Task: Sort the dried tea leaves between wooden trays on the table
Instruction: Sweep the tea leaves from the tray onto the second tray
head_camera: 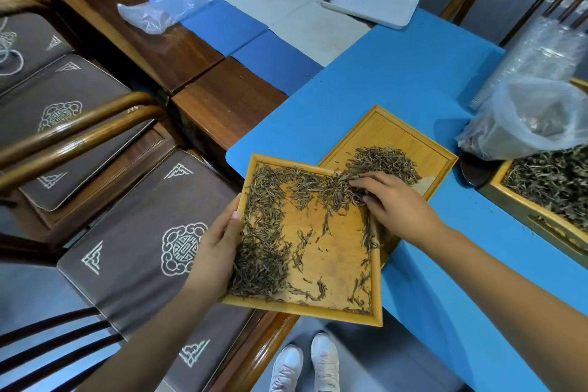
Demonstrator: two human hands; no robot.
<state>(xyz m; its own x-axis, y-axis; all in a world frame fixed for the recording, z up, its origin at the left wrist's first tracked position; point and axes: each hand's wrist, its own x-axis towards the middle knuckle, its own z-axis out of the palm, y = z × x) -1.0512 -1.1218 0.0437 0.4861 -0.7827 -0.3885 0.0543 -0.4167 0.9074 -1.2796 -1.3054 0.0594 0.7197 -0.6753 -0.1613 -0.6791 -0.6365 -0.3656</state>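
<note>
My left hand (216,251) grips the left edge of a light wooden tray (331,267), held tilted off the table's near corner, its far corner over a second wooden tray (388,130) that lies on the blue table. Dried tea leaves (264,242) lie along the held tray's left and top sides. My right hand (391,204) rests on the leaves at the held tray's upper right corner, fingers bent over them. A heap of leaves (385,159) lies in the second tray just beyond my fingers.
A third, larger wooden tray (521,213) full of leaves sits at the right edge, with a clear plastic bag (534,118) behind it. A white tray (372,0) and another plastic bag (162,9) lie farther back. Cushioned wooden chairs (133,232) stand to the left.
</note>
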